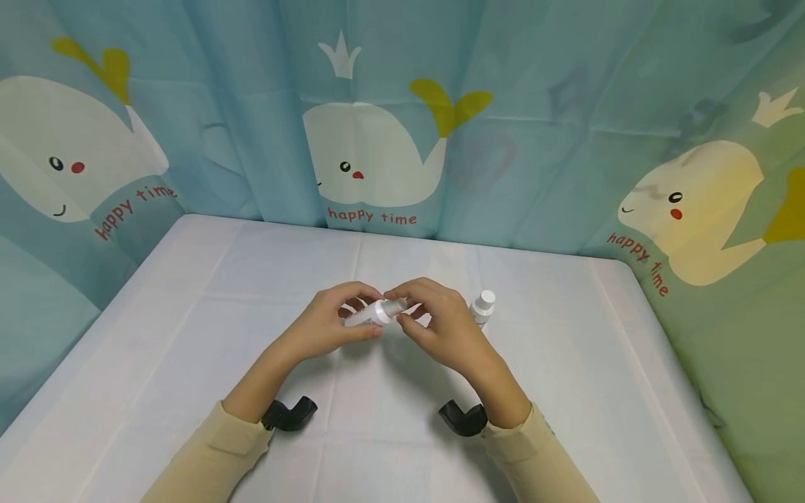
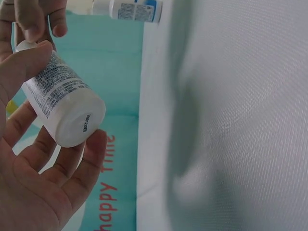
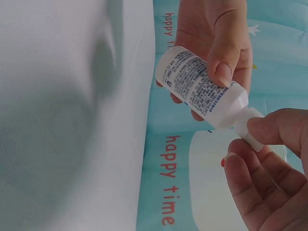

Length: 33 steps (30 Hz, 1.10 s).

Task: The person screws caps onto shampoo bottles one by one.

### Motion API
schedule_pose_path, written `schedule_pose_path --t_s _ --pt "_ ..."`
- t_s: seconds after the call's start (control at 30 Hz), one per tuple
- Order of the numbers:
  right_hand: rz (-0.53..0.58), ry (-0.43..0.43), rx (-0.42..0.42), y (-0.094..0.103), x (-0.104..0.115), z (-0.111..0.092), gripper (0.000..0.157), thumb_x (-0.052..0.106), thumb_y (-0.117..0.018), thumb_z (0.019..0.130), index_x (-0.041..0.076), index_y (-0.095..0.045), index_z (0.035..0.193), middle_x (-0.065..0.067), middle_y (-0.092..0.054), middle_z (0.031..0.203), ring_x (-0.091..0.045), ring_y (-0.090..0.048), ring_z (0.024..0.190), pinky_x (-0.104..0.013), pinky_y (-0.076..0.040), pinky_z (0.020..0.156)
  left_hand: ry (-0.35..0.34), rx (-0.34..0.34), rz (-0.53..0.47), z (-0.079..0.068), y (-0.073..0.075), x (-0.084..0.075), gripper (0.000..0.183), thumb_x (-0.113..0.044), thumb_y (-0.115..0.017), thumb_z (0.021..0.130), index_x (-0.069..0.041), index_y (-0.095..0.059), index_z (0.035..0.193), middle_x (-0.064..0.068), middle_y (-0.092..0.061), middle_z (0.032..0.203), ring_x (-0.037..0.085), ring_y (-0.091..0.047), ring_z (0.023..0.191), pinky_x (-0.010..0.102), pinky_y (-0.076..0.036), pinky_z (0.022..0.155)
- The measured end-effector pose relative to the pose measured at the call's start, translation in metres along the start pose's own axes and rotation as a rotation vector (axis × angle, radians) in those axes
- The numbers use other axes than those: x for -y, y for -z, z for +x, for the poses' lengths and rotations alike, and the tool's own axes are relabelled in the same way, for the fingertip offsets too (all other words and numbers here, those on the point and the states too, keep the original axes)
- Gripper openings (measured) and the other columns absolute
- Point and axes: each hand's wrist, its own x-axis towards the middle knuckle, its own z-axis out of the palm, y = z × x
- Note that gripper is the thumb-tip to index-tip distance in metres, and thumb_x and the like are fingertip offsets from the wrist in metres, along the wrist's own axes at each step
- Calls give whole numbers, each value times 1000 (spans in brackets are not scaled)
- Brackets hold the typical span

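Held a white bottle (image 3: 192, 84) tilted above the table (image 1: 383, 419), gripped in the curled left hand (image 1: 333, 318), pinched its cap (image 3: 243, 126) with the right hand (image 1: 443, 318), and had a second bottle (image 1: 483, 306) standing just beyond, near a whale-printed curtain (image 1: 251, 119).

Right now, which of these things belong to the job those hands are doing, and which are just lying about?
Part of the job:
- white bottle, held in the left hand
- its cap, pinched by the right hand

Apparently just there:
- other bottle, standing untouched on the table
- whale-print curtain, behind the table
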Motion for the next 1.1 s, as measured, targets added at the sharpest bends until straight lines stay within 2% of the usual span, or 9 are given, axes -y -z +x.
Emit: schedule_pose_path --t_s 0.7,0.97,1.1 --pt "10 31 -1 0 1 0 19 11 -75 89 12 -71 107 4 -69 106 -7 -62 92 -27 -57 76 -7 31 -6 0 1 -1 37 -21 -84 82 -26 -66 114 -9 -65 111 19 -59 101 46 -52 87" --pt "14 32 7 -2 -2 1 26 -2 -68 86 11 -70 108 3 -69 108 -8 -64 96 -33 -59 75 -6 20 6 1 1 1 38 -25 -84 82 -26 -66 115 -9 -66 111 18 -60 101 45 -52 86" --pt "11 28 6 -2 -3 0 26 -2 -68 86 11 -70 109 4 -69 108 -8 -64 97 -31 -59 76 -5 20 8 1 1 1 38 -24 -84 82 -27 -66 115 -10 -66 111 17 -60 101 44 -52 87"
